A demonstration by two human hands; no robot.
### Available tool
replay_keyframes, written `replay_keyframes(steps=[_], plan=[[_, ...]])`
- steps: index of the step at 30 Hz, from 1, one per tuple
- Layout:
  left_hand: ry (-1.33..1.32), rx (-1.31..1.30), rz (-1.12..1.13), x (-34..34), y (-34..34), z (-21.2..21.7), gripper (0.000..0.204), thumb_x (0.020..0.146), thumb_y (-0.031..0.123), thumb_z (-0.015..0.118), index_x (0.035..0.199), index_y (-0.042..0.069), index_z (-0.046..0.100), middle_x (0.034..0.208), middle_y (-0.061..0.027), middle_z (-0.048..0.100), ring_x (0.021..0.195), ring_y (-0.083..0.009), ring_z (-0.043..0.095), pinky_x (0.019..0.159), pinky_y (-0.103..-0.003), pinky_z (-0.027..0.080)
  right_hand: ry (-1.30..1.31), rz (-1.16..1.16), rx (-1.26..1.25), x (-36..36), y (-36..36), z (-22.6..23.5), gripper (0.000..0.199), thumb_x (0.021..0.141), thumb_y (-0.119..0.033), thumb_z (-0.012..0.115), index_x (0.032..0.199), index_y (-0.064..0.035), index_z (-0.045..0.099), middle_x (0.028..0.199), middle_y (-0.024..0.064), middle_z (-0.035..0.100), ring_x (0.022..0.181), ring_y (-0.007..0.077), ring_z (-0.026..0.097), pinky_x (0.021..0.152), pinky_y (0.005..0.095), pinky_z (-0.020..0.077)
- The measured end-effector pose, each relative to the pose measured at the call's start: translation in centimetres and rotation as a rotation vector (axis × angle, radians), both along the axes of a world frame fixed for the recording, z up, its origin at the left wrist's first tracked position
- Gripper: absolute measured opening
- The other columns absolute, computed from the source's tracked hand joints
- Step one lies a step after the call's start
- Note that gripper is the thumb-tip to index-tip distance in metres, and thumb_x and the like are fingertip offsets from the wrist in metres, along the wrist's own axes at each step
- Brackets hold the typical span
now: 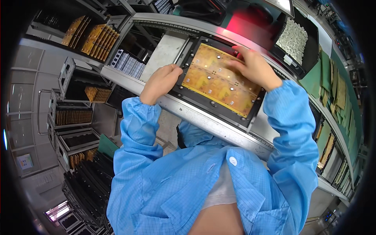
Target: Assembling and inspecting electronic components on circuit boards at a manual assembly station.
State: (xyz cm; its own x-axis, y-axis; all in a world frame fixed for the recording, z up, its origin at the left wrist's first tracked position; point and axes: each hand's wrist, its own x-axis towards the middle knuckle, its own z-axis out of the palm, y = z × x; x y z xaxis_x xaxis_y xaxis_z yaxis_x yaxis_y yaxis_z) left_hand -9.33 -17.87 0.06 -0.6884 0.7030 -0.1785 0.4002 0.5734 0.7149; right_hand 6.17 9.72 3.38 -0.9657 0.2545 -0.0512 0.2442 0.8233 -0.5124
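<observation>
A yellow-orange circuit board panel lies flat in a black carrier frame, set across metal rails. Small white parts and dark printed marks dot the panel. At the frame's left edge is my left hand, its fingers curled together against the frame's side. My right hand reaches over the panel's far right part, with index finger and thumb apart and nothing visible between them. The index finger is close to a small knob on the frame's far edge. Motion blurs the lower fingers, so contact with the panel is unclear.
A black tray of small white pieces stands at the far right, near stacked green boards. Racks of orange boards fill the far left. The front metal rail runs close to my body. Red light falls beyond the frame.
</observation>
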Motion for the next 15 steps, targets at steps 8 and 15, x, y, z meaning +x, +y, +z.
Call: replay_keyframes(steps=[8, 15], plan=[[-0.461, 1.059, 0.337, 8.5, 6.1, 2.7, 0.076, 0.089, 0.016, 0.078, 0.147, -0.006, 0.033, 0.151, -0.0251, 0.037, 0.146, -0.0306, 0.033, 0.120, -0.042, 0.027, 0.482, 0.093, -0.460, -0.6, 4.5, 5.4, 0.022, 0.096, -0.022, 0.069, 0.102, -0.0030, 0.060, 0.087, 0.0045, 0.066, 0.082, 0.0116, 0.058, 0.075, 0.0312, 0.0484], [-0.509, 1.535, 0.124, 5.2, 10.8, 5.3, 0.043, 0.097, 0.004, 0.066, 0.137, 0.002, 0.051, 0.130, -0.0115, 0.062, 0.118, -0.0248, 0.062, 0.106, -0.042, 0.050, 0.523, 0.142, -0.534, -1.9, -1.5, 12.1, 0.026, 0.089, -0.008, 0.075, 0.108, 0.0001, 0.060, 0.093, 0.0050, 0.067, 0.088, 0.0105, 0.061, 0.079, 0.0271, 0.0511]])
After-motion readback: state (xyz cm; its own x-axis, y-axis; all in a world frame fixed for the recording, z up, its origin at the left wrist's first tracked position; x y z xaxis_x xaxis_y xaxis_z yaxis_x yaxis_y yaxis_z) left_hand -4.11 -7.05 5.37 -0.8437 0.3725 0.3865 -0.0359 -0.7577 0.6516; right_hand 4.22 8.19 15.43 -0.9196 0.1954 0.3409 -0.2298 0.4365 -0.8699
